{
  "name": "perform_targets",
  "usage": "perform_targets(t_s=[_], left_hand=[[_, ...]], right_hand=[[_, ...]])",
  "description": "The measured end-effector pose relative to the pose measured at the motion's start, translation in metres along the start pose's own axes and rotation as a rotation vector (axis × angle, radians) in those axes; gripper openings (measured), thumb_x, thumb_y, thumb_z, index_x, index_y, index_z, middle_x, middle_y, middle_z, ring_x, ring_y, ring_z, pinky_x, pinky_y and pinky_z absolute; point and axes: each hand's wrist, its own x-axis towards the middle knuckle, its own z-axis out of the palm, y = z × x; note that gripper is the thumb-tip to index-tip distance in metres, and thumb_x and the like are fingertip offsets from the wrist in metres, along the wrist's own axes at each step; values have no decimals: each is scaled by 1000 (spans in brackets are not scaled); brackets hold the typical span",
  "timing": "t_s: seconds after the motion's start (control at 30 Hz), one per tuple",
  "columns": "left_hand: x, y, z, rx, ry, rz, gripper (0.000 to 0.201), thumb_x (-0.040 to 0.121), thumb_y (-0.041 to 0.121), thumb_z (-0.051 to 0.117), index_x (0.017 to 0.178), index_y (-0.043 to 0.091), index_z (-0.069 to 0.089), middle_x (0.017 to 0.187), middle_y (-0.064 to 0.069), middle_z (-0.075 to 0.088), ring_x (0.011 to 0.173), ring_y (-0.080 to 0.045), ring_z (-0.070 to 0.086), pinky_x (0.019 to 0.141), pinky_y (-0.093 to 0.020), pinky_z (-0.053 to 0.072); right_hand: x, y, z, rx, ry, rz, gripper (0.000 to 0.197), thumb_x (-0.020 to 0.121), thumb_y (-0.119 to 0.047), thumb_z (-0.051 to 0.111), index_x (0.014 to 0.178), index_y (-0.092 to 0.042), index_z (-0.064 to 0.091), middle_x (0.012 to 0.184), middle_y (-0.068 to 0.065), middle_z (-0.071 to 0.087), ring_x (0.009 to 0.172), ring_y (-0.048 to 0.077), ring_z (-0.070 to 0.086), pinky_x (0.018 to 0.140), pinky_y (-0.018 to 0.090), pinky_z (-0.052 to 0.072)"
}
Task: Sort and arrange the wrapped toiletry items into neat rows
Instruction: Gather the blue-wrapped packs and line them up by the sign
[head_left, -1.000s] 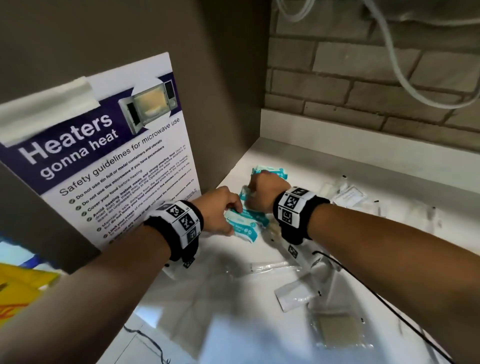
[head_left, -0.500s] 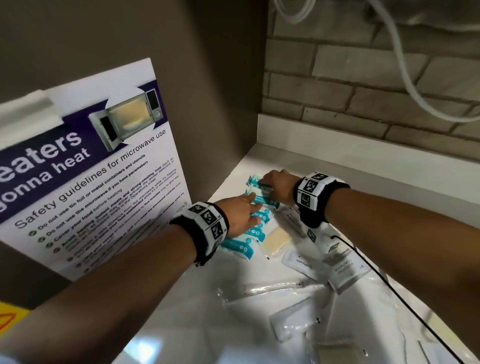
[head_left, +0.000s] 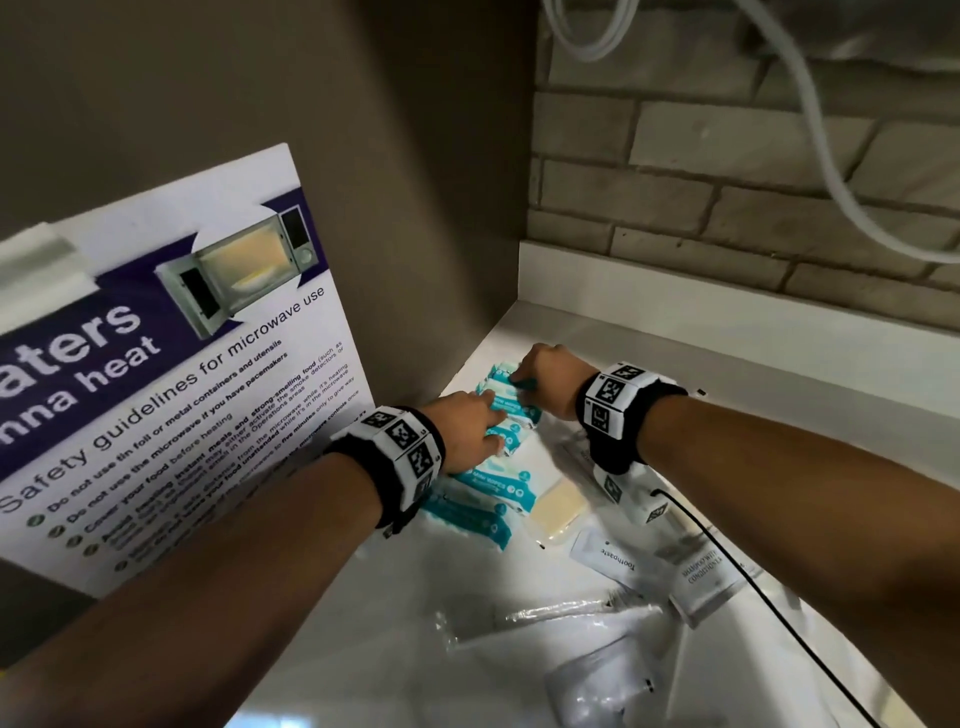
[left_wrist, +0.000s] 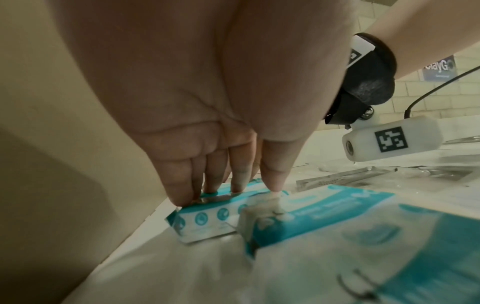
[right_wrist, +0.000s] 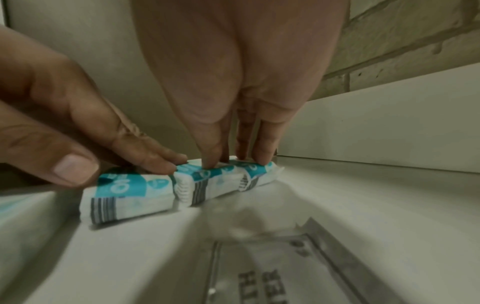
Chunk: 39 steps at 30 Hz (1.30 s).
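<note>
Several teal-and-white wipe packets (head_left: 500, 487) lie side by side in a row along the left wall on the white counter (head_left: 675, 353). My left hand (head_left: 493, 415) presses straight fingers on a middle packet (left_wrist: 205, 218) of the row. My right hand (head_left: 519, 382) is at the far end, by the corner. In the right wrist view its fingertips (right_wrist: 213, 162) push down on the two farthest packets (right_wrist: 207, 181), while my left hand's fingers (right_wrist: 155, 162) lie flat on the neighbouring packet (right_wrist: 135, 191). Neither hand grips anything.
A beige soap packet (head_left: 556, 506), a toothpaste sachet (head_left: 613, 561), a conditioner sachet (head_left: 701, 577), a clear-wrapped toothbrush (head_left: 561, 613) and a clear bag (head_left: 597, 680) lie scattered nearer me. A microwave poster (head_left: 171, 395) hangs on the left wall. A black cable (head_left: 753, 582) trails from my right wrist.
A second ago both hands held teal packets bunched together. Now the packets lie spread in a row, and both hands have moved toward the back corner, pressing on them.
</note>
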Motion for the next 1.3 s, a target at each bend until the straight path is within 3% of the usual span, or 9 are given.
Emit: perform_targets(t_s=[0.23,0.53,0.77,0.83,0.9,1.0,1.13,1.3], left_hand=[[-1,-2,3,-13,0,21,52,103,36,35,150,15,31,161,-11,17,142,-27,31,112,-32,25],[6,-9,5,-91,-4,7,52,102,38,36,151,21,30,163,-6,13,146,-24,25,116,-33,20],[1,-13,9,-196,78,18,56,100,38,44,150,16,31,161,-7,18,146,-22,22,117,-30,18],[-5,-16,13,-275,186,13,52,97,36,51,143,16,44,153,-7,35,139,-22,34,113,-28,24],[-12,-18,21,-308,269,24,41,92,38,58,128,19,58,133,-4,49,128,-21,41,107,-27,30],[-24,-12,34,-323,257,12,38,80,51,66,105,23,62,110,1,49,116,-20,44,101,-31,37],[-32,-10,46,-304,160,-35,51,75,53,72,110,19,57,119,-4,48,112,-22,48,89,-26,35],[-39,-23,46,-350,213,-53,49,76,48,73,113,18,60,119,-4,52,112,-22,50,97,-28,39]], right_hand=[[3,0,5,-17,-12,-10,35,95,-26,53,128,-17,62,124,12,58,118,31,51,100,36,45],[6,1,6,-70,-42,-29,35,96,-29,49,127,-17,62,119,13,60,117,32,50,97,37,45],[-4,-6,0,-15,-58,-27,43,96,-30,50,137,-18,53,134,14,53,123,35,47,104,40,41],[-11,-10,-6,33,-7,-56,44,95,-29,53,137,-18,52,134,14,52,123,35,49,105,40,40],[-20,-16,-9,33,0,-97,40,93,-28,55,132,-18,57,130,11,56,119,31,52,102,38,42],[-30,-26,-7,-18,-84,-126,37,91,-31,58,127,-21,61,125,6,60,116,26,54,99,38,45],[-31,-37,-3,-28,-100,-138,39,88,-29,61,127,-26,62,124,5,60,116,27,53,99,39,46],[-31,-40,-4,-206,-61,-260,36,84,-30,64,120,-29,67,118,-3,67,106,25,54,91,39,47]])
